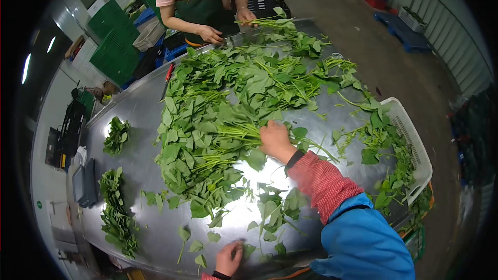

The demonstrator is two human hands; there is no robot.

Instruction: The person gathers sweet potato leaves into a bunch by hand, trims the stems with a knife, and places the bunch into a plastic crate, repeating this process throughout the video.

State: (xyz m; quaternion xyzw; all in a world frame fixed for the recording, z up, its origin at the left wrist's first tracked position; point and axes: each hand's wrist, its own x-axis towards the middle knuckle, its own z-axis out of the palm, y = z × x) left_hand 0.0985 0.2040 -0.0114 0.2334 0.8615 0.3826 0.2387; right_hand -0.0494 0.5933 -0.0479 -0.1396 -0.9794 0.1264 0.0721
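My right hand (275,140), in a red checked sleeve with a blue cover, is closed round the stem ends of a bunch of leafy greens (236,130) in the middle of the table. The leaves of that bunch point left, over a large heap of the same greens (179,145). Low in the view, my left hand (228,259) rests at the near edge of the metal table (148,233). Its fingers are curled together beside a loose leaf (248,250); whether they hold anything is hidden. Loose sprigs (272,210) lie between my hands.
Two neat piles of greens (116,136) (116,212) lie at the left. A red-handled tool (169,72) lies by the far left edge. A white crate (412,145) stands at the right, with greens beside it. Across the table, a co-worker (207,10) handles stems.
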